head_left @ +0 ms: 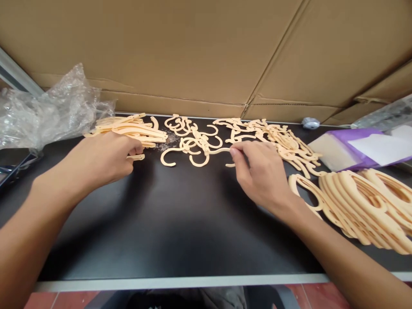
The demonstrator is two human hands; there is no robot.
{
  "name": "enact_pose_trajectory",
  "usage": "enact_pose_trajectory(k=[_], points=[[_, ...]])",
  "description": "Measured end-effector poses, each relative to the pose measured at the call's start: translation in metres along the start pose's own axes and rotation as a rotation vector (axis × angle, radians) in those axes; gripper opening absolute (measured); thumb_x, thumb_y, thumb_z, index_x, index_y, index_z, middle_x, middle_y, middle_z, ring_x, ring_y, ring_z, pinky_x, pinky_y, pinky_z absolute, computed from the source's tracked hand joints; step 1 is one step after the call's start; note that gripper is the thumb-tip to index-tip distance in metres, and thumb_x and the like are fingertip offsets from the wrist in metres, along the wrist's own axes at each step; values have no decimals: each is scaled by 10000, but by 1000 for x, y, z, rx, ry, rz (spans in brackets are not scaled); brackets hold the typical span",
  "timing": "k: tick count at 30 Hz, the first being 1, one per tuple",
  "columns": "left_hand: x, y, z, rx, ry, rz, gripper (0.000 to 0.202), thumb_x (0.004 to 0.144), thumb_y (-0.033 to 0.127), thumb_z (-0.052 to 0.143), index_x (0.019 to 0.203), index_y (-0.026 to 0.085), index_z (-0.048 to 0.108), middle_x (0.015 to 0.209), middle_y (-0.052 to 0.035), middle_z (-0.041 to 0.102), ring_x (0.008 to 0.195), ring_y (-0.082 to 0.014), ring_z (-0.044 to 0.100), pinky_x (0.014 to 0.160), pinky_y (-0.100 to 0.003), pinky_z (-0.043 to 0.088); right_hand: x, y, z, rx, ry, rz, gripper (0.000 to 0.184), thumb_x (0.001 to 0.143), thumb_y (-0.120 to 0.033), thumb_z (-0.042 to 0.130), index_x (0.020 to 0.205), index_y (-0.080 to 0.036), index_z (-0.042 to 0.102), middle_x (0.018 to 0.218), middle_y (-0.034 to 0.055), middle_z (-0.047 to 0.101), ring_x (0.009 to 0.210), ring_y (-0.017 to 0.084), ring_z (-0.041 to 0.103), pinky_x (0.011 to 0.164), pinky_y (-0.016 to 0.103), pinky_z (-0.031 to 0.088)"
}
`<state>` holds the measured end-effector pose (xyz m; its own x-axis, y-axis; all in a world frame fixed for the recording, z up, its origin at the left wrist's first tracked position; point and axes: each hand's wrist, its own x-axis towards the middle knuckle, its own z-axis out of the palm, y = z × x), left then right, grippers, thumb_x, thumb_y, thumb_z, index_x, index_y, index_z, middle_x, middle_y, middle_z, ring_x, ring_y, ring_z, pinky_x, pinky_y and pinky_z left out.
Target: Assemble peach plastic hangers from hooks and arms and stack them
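Head view: right hand (260,176) pinching a hook (216,151); left hand (99,161) closed on a strip (137,157). Risk of snagging tangled hooks (196,143) just beyond the pinch.

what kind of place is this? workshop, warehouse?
Likely a small packing or assembly bench, not a home. Flattened cardboard cartons wall off the black table, which carries sorted piles of identical cream plastic hooks and stacked hanger bodies. The left hand and right hand work those parts.
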<state>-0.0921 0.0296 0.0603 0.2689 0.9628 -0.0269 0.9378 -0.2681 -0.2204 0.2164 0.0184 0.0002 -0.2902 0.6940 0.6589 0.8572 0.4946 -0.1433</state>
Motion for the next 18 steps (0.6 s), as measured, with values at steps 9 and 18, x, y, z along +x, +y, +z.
enact_pose_trajectory(k=[9,18], points=[[10,5,30,-498,-137,112,190,829,332,610,935,225,725,697,16,710,593,-165,613,541,-253,402,-6,-14,6,210,-248,53,215,1010,-179,436,947,-156,640,791,55,713,678,188,595,708,316,415],[5,35,28,-735,-182,215,397,938,453,512,1230,238,673,727,17,688,602,-158,614,551,-260,453,-5,-12,7,341,-304,138,246,1022,-204,425,1082,-167,660,988,86,744,861,223,671,812,348,471]])
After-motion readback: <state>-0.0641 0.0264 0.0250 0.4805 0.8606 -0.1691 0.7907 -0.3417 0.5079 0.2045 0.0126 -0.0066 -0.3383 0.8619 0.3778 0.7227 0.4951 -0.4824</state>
